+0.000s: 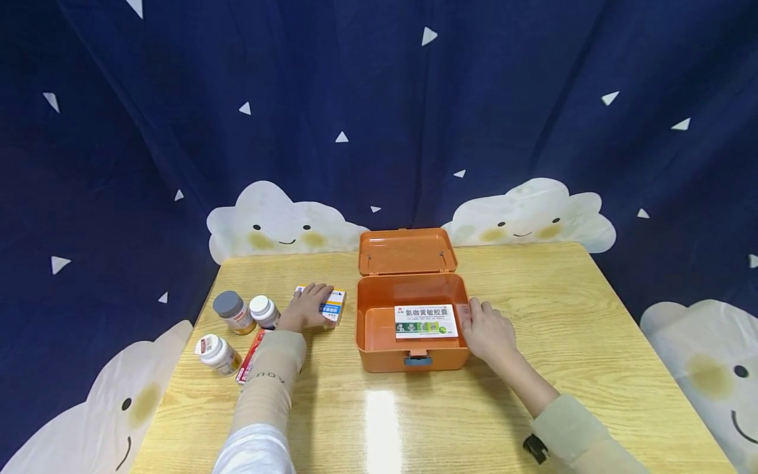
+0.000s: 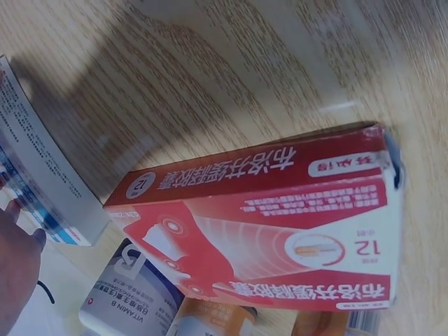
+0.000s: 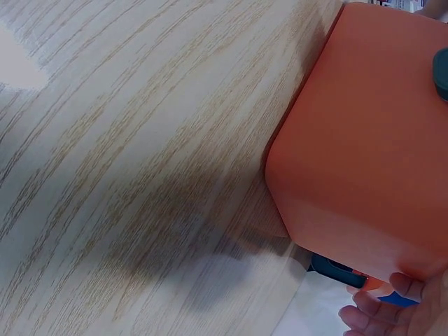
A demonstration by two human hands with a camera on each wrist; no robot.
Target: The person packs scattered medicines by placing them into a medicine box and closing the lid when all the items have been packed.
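My left hand [image 1: 306,307] is over a white, blue and yellow medicine box [image 1: 336,308] on the table, its fingers and thumb spread across it and gripping it. Part of that box is hidden under the hand. In the left wrist view only fingertips [image 2: 14,210] show beside the white box [image 2: 45,164]. My right hand [image 1: 489,331] holds the right wall of an open orange case [image 1: 387,360], thumb over the rim. Inside the case lies a white and green capsule box [image 1: 425,321]. The right wrist view has the fingers [image 3: 360,318] close by the case wall [image 3: 364,147].
Left of the left forearm stand a grey-capped bottle [image 1: 233,312], a white-capped bottle [image 1: 264,312] and another white-capped bottle [image 1: 218,355]. A red medicine box [image 2: 245,231] sits beside them, partly behind the sleeve. The case's lid [image 1: 408,251] leans back toward the dark curtain [image 1: 379,99].
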